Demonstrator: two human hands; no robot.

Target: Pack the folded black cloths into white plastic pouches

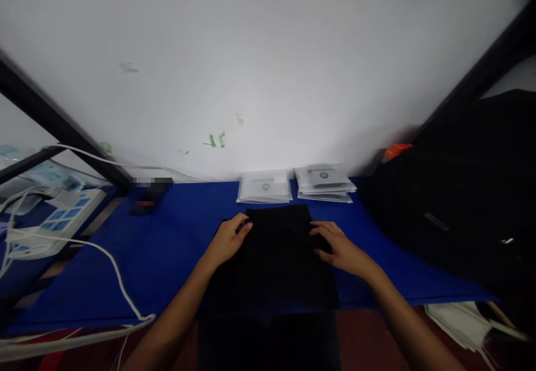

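A folded piece of black cloth [278,259], perhaps a garment, lies spread on the blue surface in front of me and reaches its near edge. My left hand [229,239] is at the cloth's upper left side, fingers curled and thumb bent in, with a dark fold of fabric between them. On the opposite side my right hand [335,248] rests against the cloth with fingers and thumb apart. Just beyond the cloth lie two small stacks of flat, translucent printed bags, a left stack [264,186] and a right stack [324,181].
The blue cover [176,259] meets a white wall. A large black bag [452,192] stands at right, near an orange item [397,151]. A white cable [113,265] runs across the left side. A dark, pixelated object [151,195] sits at back left, and white sheets [458,323] hang low right.
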